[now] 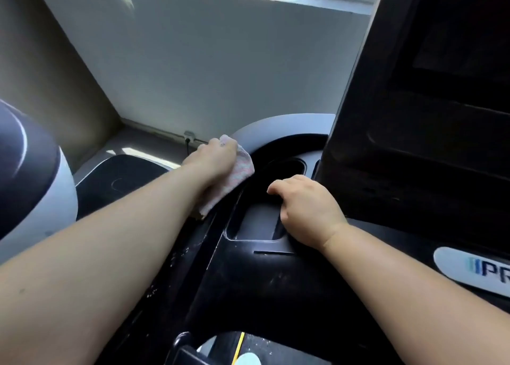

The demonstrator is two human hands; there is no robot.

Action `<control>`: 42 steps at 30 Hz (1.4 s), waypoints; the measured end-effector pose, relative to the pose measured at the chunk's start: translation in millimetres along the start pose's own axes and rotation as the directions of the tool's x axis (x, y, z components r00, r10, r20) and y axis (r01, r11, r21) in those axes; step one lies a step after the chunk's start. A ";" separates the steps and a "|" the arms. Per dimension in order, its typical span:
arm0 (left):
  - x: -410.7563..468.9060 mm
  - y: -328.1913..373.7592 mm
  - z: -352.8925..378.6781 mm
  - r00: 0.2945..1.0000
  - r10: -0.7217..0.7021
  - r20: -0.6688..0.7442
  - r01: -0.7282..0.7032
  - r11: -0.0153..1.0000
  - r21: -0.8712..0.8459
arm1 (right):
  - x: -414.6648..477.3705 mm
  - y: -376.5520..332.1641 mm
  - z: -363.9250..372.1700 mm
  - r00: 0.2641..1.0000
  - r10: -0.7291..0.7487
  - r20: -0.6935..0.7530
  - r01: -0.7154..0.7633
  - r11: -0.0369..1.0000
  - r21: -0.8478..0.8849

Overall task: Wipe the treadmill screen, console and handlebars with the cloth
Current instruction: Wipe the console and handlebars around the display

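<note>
L hand (214,159) is pressing the cloth (242,168) onto the grey curved handlebar (276,123), fingers bunched together and curling round the fabric. The tips are hidden beyond the knuckles.

The cloth is lying under and just R of those fingers. Its long axis is running from the fingertips back beneath the wrist, the loose end pointing toward the person.

The handlebar arc is sweeping away R of the fingers, its length bending toward the dark screen (455,47) column. The next stroke prob. needs to be following that curve, not crossing it.

R hand (306,210) is bracing on the black console (262,282), fingers curling close together over the rim of the tray (254,224). It is sitting nearer the screen and is holding no cloth. L hand is the one touching the bar, so the wiping is looking like its job.
</note>
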State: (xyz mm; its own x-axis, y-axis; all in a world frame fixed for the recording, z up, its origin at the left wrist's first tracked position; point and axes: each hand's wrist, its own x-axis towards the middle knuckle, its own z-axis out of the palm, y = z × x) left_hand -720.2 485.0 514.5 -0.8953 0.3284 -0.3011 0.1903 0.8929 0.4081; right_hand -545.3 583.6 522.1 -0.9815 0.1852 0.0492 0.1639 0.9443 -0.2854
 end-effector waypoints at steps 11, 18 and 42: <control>-113.1 -39.6 33.2 0.966 0.194 -0.170 -0.053 0.796 0.603 | -7.2 -5.7 -2.7 0.986 0.078 0.148 -0.078 0.997 -0.008; -191.6 -114.4 41.6 0.846 0.531 -0.048 -0.323 0.581 0.747 | -11.3 -3.8 0.1 0.987 0.077 0.138 -0.085 0.995 0.054; -198.2 -87.7 48.3 0.890 0.448 0.087 -0.334 0.511 0.792 | -11.2 -2.9 7.4 0.985 0.155 0.079 -0.164 0.978 0.126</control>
State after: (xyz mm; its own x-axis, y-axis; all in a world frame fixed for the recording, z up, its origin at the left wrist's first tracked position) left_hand -539.9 356.5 496.8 -0.6765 0.7188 -0.1601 0.7155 0.5902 -0.3738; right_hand -535.5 576.7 515.3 -0.9488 0.3076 -0.0714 0.3092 0.8592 -0.4076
